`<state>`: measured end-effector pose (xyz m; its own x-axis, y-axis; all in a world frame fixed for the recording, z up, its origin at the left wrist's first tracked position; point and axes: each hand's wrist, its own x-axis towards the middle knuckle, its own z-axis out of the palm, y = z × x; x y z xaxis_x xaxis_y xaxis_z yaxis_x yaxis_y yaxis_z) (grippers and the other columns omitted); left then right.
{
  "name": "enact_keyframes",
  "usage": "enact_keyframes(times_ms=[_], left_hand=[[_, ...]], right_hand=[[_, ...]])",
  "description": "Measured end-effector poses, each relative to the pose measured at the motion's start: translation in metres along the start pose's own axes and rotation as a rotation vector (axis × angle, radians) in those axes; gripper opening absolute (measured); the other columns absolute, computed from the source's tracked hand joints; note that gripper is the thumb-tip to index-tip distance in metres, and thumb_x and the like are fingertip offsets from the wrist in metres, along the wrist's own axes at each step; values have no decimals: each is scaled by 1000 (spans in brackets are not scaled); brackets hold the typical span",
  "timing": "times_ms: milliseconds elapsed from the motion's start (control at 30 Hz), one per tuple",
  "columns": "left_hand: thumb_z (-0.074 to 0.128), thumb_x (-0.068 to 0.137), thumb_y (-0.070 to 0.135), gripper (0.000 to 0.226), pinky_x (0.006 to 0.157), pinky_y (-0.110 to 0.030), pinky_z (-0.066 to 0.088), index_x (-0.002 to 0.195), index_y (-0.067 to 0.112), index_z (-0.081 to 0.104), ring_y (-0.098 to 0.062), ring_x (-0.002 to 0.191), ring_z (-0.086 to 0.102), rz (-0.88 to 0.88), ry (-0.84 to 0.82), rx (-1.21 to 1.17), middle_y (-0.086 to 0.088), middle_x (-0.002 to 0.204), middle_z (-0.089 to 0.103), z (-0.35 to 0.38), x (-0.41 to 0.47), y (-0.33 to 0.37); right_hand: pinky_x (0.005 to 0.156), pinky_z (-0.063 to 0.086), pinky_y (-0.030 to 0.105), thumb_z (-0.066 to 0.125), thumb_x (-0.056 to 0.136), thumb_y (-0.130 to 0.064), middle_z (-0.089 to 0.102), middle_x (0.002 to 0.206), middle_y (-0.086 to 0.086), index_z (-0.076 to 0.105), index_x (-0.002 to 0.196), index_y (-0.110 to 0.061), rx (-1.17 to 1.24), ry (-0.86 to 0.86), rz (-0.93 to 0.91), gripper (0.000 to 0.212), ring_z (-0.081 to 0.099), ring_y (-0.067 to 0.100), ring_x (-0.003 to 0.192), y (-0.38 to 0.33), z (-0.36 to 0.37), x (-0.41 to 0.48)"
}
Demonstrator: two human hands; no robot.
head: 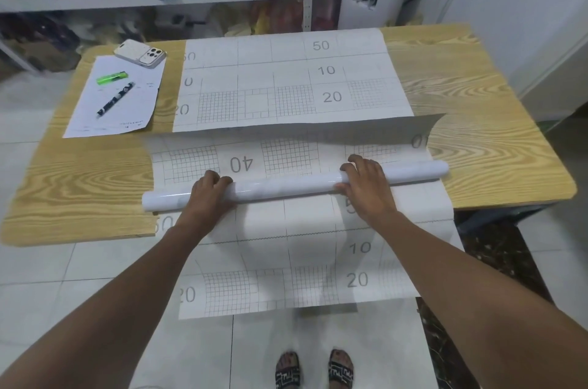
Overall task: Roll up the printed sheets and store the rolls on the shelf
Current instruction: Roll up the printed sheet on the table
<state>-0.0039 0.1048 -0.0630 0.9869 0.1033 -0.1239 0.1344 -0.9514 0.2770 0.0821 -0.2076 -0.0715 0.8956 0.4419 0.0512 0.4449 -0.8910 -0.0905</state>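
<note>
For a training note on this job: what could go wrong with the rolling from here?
1. The roll under the left hand and right hand lies askew to the printed lines, so it may wind into a cone.
2. The sheet hangs over the near edge of the table and could crease there or drag the roll off.

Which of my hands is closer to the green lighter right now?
Left. The left hand holds the roll near its left end, on the side of the green lighter; the right hand holds it farther right.
</note>
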Motion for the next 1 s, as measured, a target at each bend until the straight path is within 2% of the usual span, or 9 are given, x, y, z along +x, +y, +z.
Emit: enact_keyframes(times_ms=[100, 200, 333, 433, 567, 667, 767, 900, 1000], left_hand=[[74, 75, 18, 46, 88, -42, 37, 116, 3, 57, -36, 101, 39, 1, -6, -17, -23, 108, 45, -5, 7, -1], [72, 77, 22, 52, 83, -44, 37, 121, 1, 55, -40, 97, 43, 45, -18, 44, -25, 104, 49, -7, 11, -5], [66, 82, 23, 58, 87, -45, 35, 132, 4, 42, -39, 103, 44, 5, -24, 42, -22, 113, 51, -10, 17, -2], [64, 84, 20, 48, 88, -45, 33, 125, 2, 47, -39, 104, 45, -10, -20, 32, -21, 114, 53, -9, 18, -2], [63, 84, 11, 35, 87, -40, 32, 117, 5, 52, -37, 101, 47, 2, -27, 71, -18, 111, 56, -8, 20, -8], [70, 78, 9, 41, 90, -46, 34, 116, 3, 55, -41, 106, 46, 21, -10, 114, -22, 117, 53, -7, 20, -10], [81, 65, 17, 54, 85, -55, 39, 110, -2, 59, -48, 100, 48, 48, 8, 121, -30, 112, 52, -4, 18, -9], [83, 63, 14, 55, 80, -51, 41, 110, -1, 58, -43, 90, 49, 45, 0, 184, -26, 102, 52, -2, 21, -11], [75, 71, 12, 53, 86, -50, 35, 118, 0, 54, -41, 96, 46, 36, 10, 183, -25, 105, 51, -3, 26, -9]], right_hand=[[91, 39, 42, 84, 64, -26, 54, 119, 10, 60, 109, -11, 7, -13, 49, 53, 49, 32, 101, 0, 1, 4], [97, 31, 42, 64, 85, -35, 51, 126, 10, 58, 116, -11, 80, 15, 41, 40, 44, 33, 107, 2, 1, 7], [101, 26, 39, 61, 82, -49, 47, 128, 9, 50, 126, -13, 92, -51, -22, 58, 41, 30, 112, 8, 0, 13], [95, 30, 37, 70, 76, -44, 47, 122, 12, 47, 126, -10, 129, -52, 2, 65, 45, 28, 104, 8, -4, 18], [90, 35, 37, 70, 75, -44, 48, 115, 13, 52, 114, -6, 105, -61, -19, 57, 48, 29, 96, 8, -5, 22], [92, 34, 37, 67, 78, -44, 46, 119, 13, 53, 113, -6, 117, -67, -22, 54, 47, 28, 99, 10, -6, 25], [98, 30, 36, 63, 82, -42, 43, 129, 12, 54, 117, -7, 108, -67, -13, 50, 42, 29, 109, 9, -8, 29], [99, 29, 36, 52, 89, -44, 41, 132, 9, 56, 120, -12, 33, -63, -11, 45, 38, 28, 113, 9, -10, 34], [96, 30, 36, 47, 92, -43, 42, 129, 9, 54, 123, -13, 15, -76, -9, 43, 39, 28, 109, 9, -9, 34]])
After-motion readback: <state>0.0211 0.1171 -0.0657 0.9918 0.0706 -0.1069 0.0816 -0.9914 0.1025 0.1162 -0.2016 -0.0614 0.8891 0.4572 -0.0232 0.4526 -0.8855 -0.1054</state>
